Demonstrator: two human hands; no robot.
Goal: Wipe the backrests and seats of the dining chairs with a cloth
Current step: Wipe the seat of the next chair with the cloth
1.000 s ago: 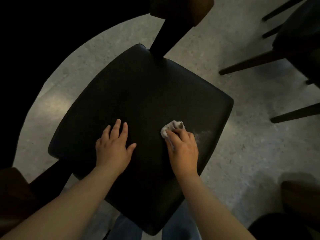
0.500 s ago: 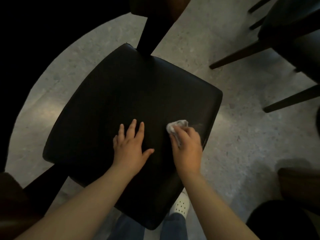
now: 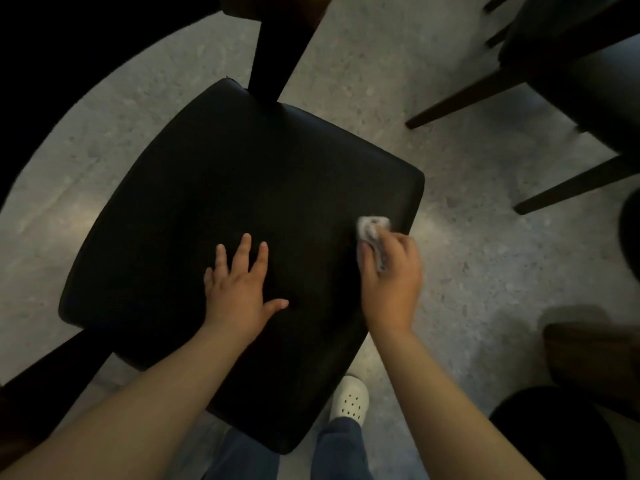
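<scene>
Cloth (image 3: pixel 372 231) position and grip state? (Inspector)

Bunched small on the seat (image 3: pixel 242 209), close to its right edge. The right grip (image 3: pixel 391 282) pinches it with curled fingers and presses it down. The left grip (image 3: pixel 239 292) lies spread flat, palm down, near the seat centre, and holds nothing. (Operator)

Failure modes from this position? (Inspector)

Three, all by judgement.
1. The cloth sits near the rim. An outward stroke may run off the edge and drop it to the floor (image 3: pixel 467 244).
2. A cloth bunched this tightly offers little contact face. The likely result is streaks and missed bands.
3. The area under the left grip will go unwiped unless that grip is relocated. Lifting it also removes the brace, so the chair may slide on the smooth floor. (Operator)
</scene>
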